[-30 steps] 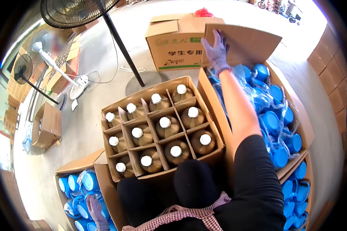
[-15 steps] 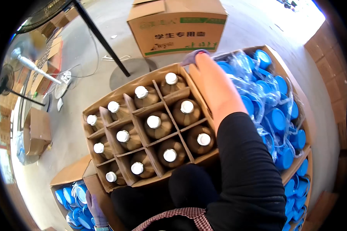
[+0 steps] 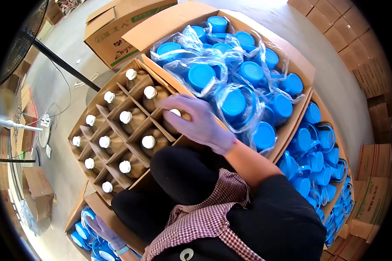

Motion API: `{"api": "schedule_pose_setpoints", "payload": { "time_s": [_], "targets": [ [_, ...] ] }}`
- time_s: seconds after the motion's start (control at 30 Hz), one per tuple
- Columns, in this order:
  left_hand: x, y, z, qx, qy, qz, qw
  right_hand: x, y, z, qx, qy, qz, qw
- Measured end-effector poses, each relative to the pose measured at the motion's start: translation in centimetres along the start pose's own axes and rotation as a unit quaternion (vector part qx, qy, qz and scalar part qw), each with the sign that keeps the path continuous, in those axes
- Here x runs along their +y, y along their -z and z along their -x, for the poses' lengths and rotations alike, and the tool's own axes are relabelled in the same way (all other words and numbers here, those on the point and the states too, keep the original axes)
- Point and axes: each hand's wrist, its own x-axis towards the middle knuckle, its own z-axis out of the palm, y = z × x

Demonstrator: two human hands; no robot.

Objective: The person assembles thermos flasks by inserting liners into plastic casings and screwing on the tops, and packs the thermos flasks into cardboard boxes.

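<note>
My right hand, in a purple glove, is spread over the right side of a divided carton of bottles with white caps. Its fingers reach over one bottle cap, and nothing shows held. At the lower left my gloved left hand rests with fingers extended at the edge of a box of blue lidded cups. Beside my right hand, a large open box holds blue cups in clear plastic wrap.
Another box of blue cups stands at the right. A printed carton is at the top left near a fan pole. Stacked cartons line the right side. Cables lie on the floor.
The view has swung to the right. My right hand has come back from the wrapped-cup box's far flap to the bottle carton. My left hand stays by the lower-left box.
</note>
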Motion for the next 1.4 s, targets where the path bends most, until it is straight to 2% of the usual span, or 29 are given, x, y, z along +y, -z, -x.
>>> {"api": "schedule_pose_setpoints", "payload": {
  "time_s": [0.07,0.1,0.17,0.23,0.3,0.33,0.43,0.47,0.57,0.6,0.7,0.73,0.83,0.87,0.97,1.03,1.1,1.17,1.23,1.3,1.33,1.4],
  "targets": [
    [2.3,-0.8,1.3,0.012,-0.003,0.065,0.998,-1.2,6.0,3.9,0.027,-0.046,0.103,0.993],
    [2.7,-0.9,1.7,0.012,-0.014,0.074,0.997,0.8,9.4,5.2,0.064,-0.052,0.140,0.987],
    [2.1,-0.3,2.2,0.016,-0.029,0.092,0.995,4.5,17.1,7.0,0.096,-0.182,0.253,0.945],
    [1.0,-0.2,2.7,-0.002,-0.054,0.127,0.990,11.0,23.5,9.5,0.029,-0.286,0.382,0.878],
    [0.9,-0.2,3.6,-0.019,-0.070,0.131,0.989,13.6,25.8,11.4,-0.049,-0.320,0.387,0.863],
    [2.0,-0.8,4.5,-0.015,-0.068,0.135,0.988,13.1,26.0,11.1,-0.087,-0.336,0.389,0.853],
    [4.6,-0.6,7.7,-0.004,-0.057,0.136,0.989,8.4,27.0,10.3,-0.257,-0.368,0.256,0.856],
    [4.8,-0.3,8.3,0.004,-0.052,0.136,0.989,7.4,27.3,10.0,-0.336,-0.372,0.258,0.826],
    [3.1,1.9,9.3,0.017,-0.045,0.139,0.989,2.2,25.4,12.3,-0.371,-0.272,0.342,0.819],
    [3.2,2.4,9.8,0.027,-0.031,0.144,0.989,0.3,23.7,13.7,-0.325,-0.190,0.536,0.756],
    [3.6,3.0,10.6,0.044,-0.018,0.169,0.984,1.6,21.7,16.1,-0.259,-0.133,0.531,0.796],
    [3.7,2.8,10.5,0.043,-0.025,0.176,0.983,2.5,20.9,17.0,-0.211,-0.091,0.499,0.836],
    [4.0,2.7,10.2,0.011,-0.050,0.209,0.977,4.6,19.1,17.9,-0.181,-0.127,0.420,0.880],
    [4.6,2.2,10.3,-0.003,-0.066,0.201,0.977,4.2,19.3,17.9,-0.171,-0.087,0.428,0.883],
    [7.4,1.3,10.8,-0.027,-0.092,0.176,0.980,0.0,20.8,15.4,-0.134,-0.075,0.438,0.886],
    [7.8,1.0,10.7,-0.045,-0.117,0.155,0.980,-5.8,22.9,12.3,-0.088,0.001,0.414,0.906],
    [8.4,0.1,10.3,-0.090,-0.137,0.156,0.974,-15.4,24.7,8.6,-0.092,0.027,0.377,0.921],
    [12.0,-2.0,10.8,-0.148,-0.162,0.154,0.963,-24.3,25.9,5.7,-0.164,-0.069,0.346,0.921],
    [16.0,-4.3,11.7,-0.231,-0.186,0.133,0.946,-31.4,26.2,3.6,-0.232,0.080,0.412,0.877],
    [22.6,-6.2,14.4,-0.304,-0.258,0.116,0.910,-36.7,25.7,1.2,-0.309,0.227,0.396,0.835],
    [25.3,-6.6,15.5,-0.329,-0.304,0.130,0.885,-38.9,24.9,0.6,-0.277,0.283,0.412,0.821],
    [29.9,-6.9,17.4,-0.370,-0.384,0.173,0.828,-43.1,22.8,-1.8,-0.339,0.315,0.415,0.784]
  ]
}}
